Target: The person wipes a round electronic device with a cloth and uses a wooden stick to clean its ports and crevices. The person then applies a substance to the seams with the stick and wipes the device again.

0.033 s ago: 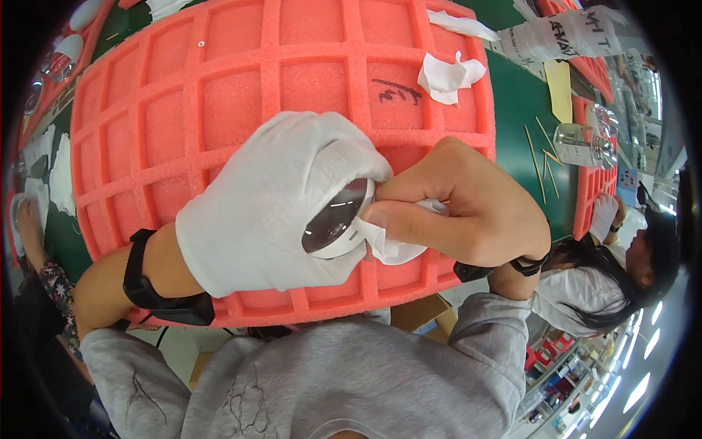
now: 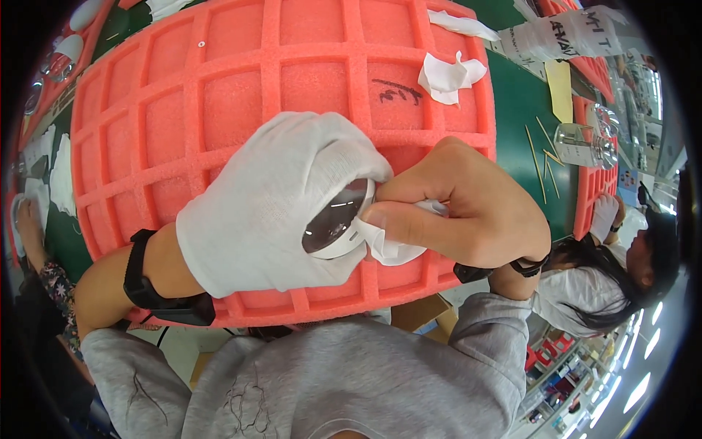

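The left hand (image 2: 270, 205), in a white glove, grasps a white rounded device (image 2: 335, 219), and its fingers are curled around the far and near sides of it. The dark glossy face of the device shows between them, tilted, with some light reflecting on it. The right hand (image 2: 468, 201) is bare; its thumb and forefinger pinch a white wipe (image 2: 395, 251) at the right edge of the device, just beside a small slot in the white rim. I cannot tell how firmly the wipe is pressed there. Both hands are above the near part of a red foam tray (image 2: 314, 22), which is divided into square compartments. On its far right side lies a crumpled white tissue (image 2: 450, 77), and a small white round piece (image 2: 202, 44) is in a compartment at the far left. To the right, on the green tabletop (image 2: 519, 110), there are thin sticks (image 2: 536, 162), a clear bottle (image 2: 578, 144) and a yellow paper (image 2: 559, 91). A co-worker (image 2: 585, 289) is farther right.
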Motion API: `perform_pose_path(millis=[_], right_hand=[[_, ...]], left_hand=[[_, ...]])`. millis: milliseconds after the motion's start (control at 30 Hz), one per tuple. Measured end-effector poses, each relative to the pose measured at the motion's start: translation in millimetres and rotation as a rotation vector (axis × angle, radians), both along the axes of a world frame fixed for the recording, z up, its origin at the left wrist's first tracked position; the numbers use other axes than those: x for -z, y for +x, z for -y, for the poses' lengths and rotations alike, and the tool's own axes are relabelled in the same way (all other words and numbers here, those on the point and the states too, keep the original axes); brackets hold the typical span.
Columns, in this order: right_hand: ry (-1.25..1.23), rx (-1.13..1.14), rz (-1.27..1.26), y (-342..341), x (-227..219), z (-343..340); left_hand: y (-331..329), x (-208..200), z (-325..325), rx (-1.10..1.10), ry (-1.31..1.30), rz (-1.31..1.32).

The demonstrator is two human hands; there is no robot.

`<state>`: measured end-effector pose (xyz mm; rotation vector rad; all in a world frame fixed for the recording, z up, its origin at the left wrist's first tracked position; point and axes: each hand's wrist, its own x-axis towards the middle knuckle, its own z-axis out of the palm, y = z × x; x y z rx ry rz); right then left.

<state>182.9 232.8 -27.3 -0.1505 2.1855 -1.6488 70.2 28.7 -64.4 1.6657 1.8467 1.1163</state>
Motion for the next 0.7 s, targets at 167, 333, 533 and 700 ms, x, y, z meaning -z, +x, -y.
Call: perform_pose_path(millis=[167,333,533,700], right_hand=[[0.05,0.028,-0.075,1.8,-3.5,6.4],[0.149,0.047,-0.11,2.3,-12.1,13.6],[0.206,0.102,-0.167,0.7,-15.2,21.8],[0.32,0.104,-0.211,3.7,-15.2,27.8]], left_hand=[[-0.6,-0.5,0.4,0.009,-0.002,0.018],[0.8,-0.2,0.8,-0.005,-0.009,0.04],[-0.6,-4.4,1.9,-0.009,-0.073,0.035],[0.9,-5.0,0.7,-0.024,-0.058,0.001]])
